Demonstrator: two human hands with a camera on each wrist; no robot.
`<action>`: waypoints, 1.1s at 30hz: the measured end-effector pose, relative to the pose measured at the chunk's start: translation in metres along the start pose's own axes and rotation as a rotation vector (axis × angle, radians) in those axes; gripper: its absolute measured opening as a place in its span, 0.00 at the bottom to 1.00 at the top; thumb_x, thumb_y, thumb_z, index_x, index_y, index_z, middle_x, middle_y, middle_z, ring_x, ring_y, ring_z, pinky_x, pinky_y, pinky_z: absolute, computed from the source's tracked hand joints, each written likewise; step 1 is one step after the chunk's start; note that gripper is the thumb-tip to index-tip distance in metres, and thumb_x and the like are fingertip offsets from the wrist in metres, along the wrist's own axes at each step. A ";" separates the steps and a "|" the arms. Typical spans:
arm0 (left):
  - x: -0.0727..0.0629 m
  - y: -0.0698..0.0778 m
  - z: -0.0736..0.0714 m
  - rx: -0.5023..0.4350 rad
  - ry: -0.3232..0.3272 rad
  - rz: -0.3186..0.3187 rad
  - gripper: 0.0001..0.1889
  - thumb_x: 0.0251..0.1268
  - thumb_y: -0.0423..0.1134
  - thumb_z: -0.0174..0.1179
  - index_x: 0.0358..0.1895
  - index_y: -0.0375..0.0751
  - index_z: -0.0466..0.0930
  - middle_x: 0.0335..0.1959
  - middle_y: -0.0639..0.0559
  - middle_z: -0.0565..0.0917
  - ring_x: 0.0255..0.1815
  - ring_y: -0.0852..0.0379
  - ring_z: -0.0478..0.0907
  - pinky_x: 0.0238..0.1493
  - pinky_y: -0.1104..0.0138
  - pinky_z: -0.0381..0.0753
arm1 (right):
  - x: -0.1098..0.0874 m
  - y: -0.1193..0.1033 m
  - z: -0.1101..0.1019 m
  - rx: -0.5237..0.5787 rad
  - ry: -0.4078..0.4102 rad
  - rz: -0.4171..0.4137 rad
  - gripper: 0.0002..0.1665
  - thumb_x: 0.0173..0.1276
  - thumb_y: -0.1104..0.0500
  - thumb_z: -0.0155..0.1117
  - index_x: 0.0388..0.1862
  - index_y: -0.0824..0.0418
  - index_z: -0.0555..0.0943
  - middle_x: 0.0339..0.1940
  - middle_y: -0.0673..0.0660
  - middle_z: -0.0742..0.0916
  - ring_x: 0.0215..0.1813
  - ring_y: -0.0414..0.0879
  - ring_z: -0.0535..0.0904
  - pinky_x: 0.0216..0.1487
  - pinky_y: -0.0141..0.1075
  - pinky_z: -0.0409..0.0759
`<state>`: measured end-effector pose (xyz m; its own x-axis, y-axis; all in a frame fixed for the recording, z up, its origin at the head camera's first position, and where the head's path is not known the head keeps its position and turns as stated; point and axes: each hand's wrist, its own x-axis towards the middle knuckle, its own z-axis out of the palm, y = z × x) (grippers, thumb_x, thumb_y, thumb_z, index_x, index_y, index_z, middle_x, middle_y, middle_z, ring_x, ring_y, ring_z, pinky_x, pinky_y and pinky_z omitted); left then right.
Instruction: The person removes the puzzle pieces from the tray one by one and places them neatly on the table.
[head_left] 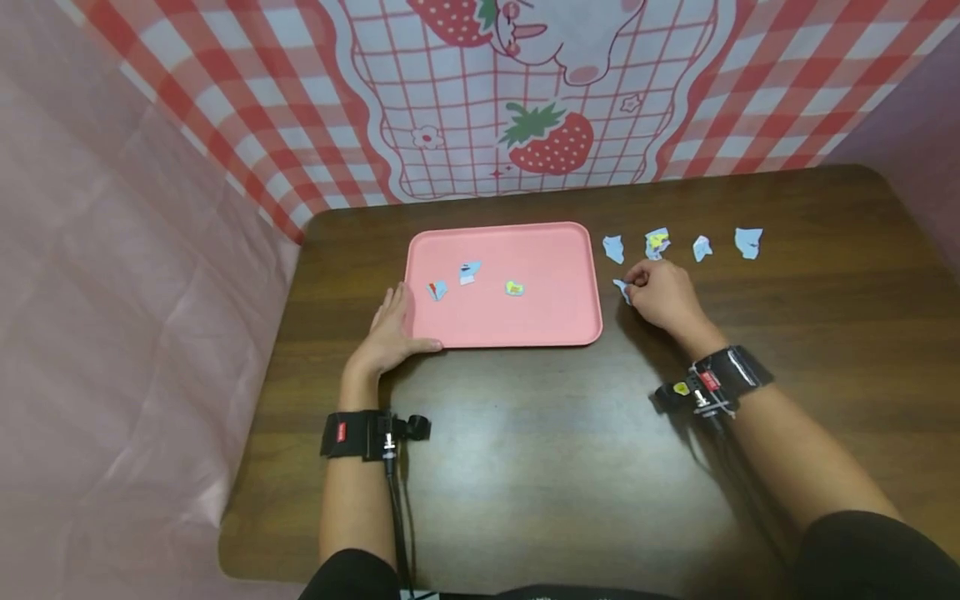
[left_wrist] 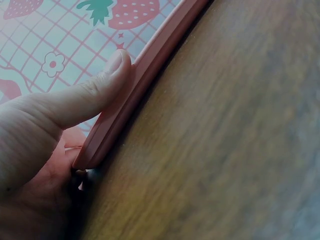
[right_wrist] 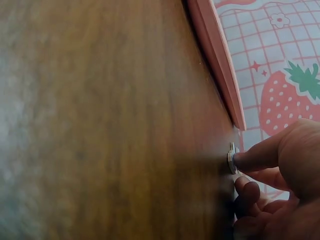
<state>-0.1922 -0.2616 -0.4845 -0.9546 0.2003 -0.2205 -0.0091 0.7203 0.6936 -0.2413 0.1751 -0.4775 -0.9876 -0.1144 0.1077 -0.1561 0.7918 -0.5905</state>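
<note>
A pink tray (head_left: 555, 325) lies on the table with three small torn pieces inside: a blue and red piece (head_left: 437, 290), a blue and white piece (head_left: 468, 272) and a yellow-green piece (head_left: 514, 288). My left hand (head_left: 386, 337) rests at its near left corner, fingers straight along the side and thumb on the front rim, as the left wrist view shows too. Just right of the tray, my right hand (head_left: 667, 300) pinches a light blue torn piece (head_left: 622, 289) between thumb and fingers. In the right wrist view this piece (right_wrist: 232, 159) appears edge-on at the fingertips.
Behind my right hand several torn pieces lie in a row: a light blue one (head_left: 613, 248), a yellow and blue one (head_left: 657, 242), a small pale one (head_left: 702, 247) and a larger blue one (head_left: 748, 242). A strawberry-print cloth (head_left: 465, 158) hangs behind the wooden table (head_left: 510, 467).
</note>
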 end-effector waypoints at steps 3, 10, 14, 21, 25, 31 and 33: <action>0.000 0.000 0.000 0.001 -0.001 0.000 0.66 0.53 0.57 0.74 0.81 0.36 0.32 0.83 0.43 0.35 0.82 0.49 0.25 0.78 0.48 0.31 | 0.000 0.001 0.001 0.007 0.001 0.004 0.09 0.61 0.66 0.63 0.38 0.69 0.86 0.33 0.65 0.86 0.39 0.61 0.79 0.43 0.52 0.72; 0.001 0.002 0.000 0.002 -0.001 0.016 0.66 0.53 0.56 0.74 0.81 0.36 0.32 0.83 0.42 0.35 0.82 0.47 0.25 0.77 0.47 0.30 | 0.000 -0.003 -0.002 0.062 0.052 0.020 0.08 0.65 0.64 0.62 0.36 0.68 0.86 0.31 0.64 0.87 0.37 0.57 0.80 0.40 0.46 0.70; 0.000 0.002 0.000 0.009 0.002 0.018 0.66 0.53 0.57 0.74 0.81 0.35 0.33 0.83 0.41 0.35 0.82 0.47 0.25 0.78 0.48 0.31 | 0.002 -0.014 -0.002 0.087 0.048 0.025 0.08 0.66 0.63 0.63 0.37 0.66 0.87 0.30 0.62 0.88 0.34 0.53 0.80 0.38 0.43 0.71; -0.001 -0.001 0.000 0.001 0.002 0.005 0.66 0.53 0.57 0.74 0.81 0.36 0.33 0.83 0.43 0.35 0.82 0.49 0.25 0.78 0.49 0.31 | 0.009 -0.041 0.010 0.118 -0.013 -0.044 0.08 0.65 0.65 0.62 0.39 0.67 0.86 0.30 0.62 0.86 0.35 0.53 0.79 0.38 0.42 0.72; -0.001 -0.001 0.001 -0.005 0.000 0.006 0.66 0.53 0.57 0.74 0.81 0.36 0.32 0.83 0.43 0.35 0.82 0.49 0.25 0.78 0.49 0.31 | 0.015 -0.057 0.021 0.102 -0.057 -0.099 0.10 0.63 0.65 0.60 0.38 0.67 0.86 0.27 0.59 0.84 0.33 0.53 0.77 0.35 0.41 0.70; -0.001 -0.001 0.001 -0.011 0.000 0.002 0.67 0.53 0.55 0.75 0.81 0.35 0.31 0.83 0.43 0.34 0.82 0.49 0.24 0.78 0.50 0.30 | 0.024 -0.076 0.039 0.046 -0.094 -0.150 0.10 0.60 0.65 0.60 0.37 0.66 0.87 0.28 0.58 0.84 0.33 0.54 0.77 0.37 0.43 0.72; -0.001 -0.001 0.001 -0.008 0.001 0.004 0.66 0.53 0.55 0.75 0.81 0.35 0.32 0.83 0.42 0.35 0.82 0.49 0.24 0.78 0.50 0.30 | 0.026 -0.083 0.043 0.028 -0.118 -0.149 0.10 0.61 0.64 0.62 0.38 0.66 0.87 0.30 0.59 0.84 0.35 0.54 0.78 0.38 0.45 0.74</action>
<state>-0.1915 -0.2618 -0.4851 -0.9550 0.2025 -0.2168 -0.0076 0.7139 0.7002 -0.2546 0.0807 -0.4603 -0.9486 -0.2996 0.1019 -0.2992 0.7442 -0.5973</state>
